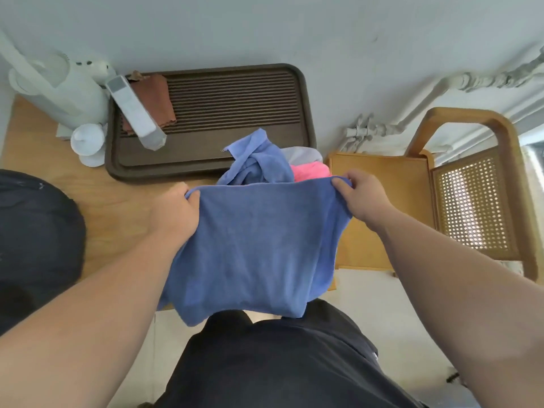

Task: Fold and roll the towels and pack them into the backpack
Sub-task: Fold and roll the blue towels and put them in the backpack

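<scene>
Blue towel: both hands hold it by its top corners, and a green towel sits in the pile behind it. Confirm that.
Not quite. The blue towel is held at its top corners by the left hand and the right hand, but the head view shows a pink towel, not a green one, in the pile behind it.

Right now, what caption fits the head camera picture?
Both hands, left hand and right hand, hold a blue terry towel stretched.
</scene>
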A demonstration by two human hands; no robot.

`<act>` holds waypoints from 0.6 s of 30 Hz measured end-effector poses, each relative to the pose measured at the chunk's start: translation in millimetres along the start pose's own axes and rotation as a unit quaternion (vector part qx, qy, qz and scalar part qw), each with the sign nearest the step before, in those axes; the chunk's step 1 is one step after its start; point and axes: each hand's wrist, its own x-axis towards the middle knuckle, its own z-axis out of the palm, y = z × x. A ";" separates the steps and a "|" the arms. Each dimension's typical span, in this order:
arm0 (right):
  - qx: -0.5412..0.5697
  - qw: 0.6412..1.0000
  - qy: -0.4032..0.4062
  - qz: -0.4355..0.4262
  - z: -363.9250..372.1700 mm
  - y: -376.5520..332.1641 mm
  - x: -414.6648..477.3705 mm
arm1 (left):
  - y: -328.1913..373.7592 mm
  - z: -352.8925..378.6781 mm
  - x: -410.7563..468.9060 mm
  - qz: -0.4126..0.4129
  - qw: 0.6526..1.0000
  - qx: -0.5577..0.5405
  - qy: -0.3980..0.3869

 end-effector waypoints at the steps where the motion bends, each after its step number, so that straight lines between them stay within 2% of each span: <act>1: -0.003 1.000 -0.005 -0.010 -0.2 -6.7 8.6 | 5.0 -2.0 4.8 -0.006 1.000 0.003 0.010; 8: -0.092 0.992 -0.038 -0.076 -3.5 -48.3 71.7 | 13.0 -23.1 53.3 0.024 0.993 0.107 0.053; 12: -0.067 0.995 -0.018 -0.078 2.3 -68.7 97.6 | 16.7 -32.5 74.0 0.039 0.987 0.134 0.082; 14: -0.052 0.995 -0.025 -0.080 8.4 -69.1 99.2 | 15.1 -30.7 77.1 0.027 0.988 0.140 0.067; 18: -0.076 0.994 -0.067 -0.035 16.3 -50.3 83.7 | 9.0 -17.0 62.2 -0.005 0.989 0.149 -0.024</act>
